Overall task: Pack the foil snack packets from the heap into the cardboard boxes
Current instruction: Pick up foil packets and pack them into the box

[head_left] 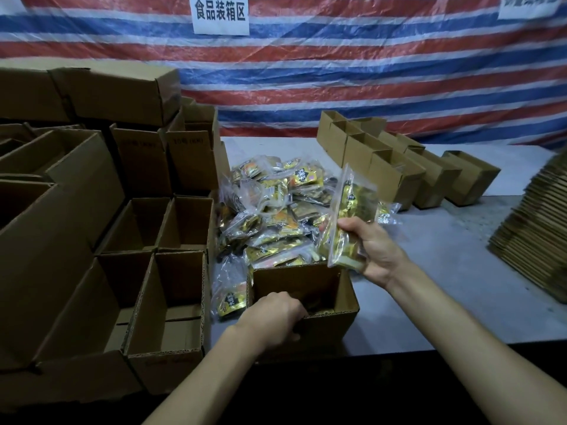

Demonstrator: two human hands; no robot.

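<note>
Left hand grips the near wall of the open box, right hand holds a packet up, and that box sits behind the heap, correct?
Not behind: the head view shows the box in front of the heap, nearest the person. The rest holds: the left hand grips its near wall, the right hand holds a packet up.

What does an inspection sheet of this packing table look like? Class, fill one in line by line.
Surface: grey table.
Job's things: heap of foil packets; open box in front of it; empty boxes at left.
Clutter: flat cardboard stack at right; row of small boxes behind.
Grips: left hand holds the open box's near wall; right hand holds a packet bag upright near the heap.
Cables: nothing seen.
Surroundings: striped tarp, paper sign.
</note>
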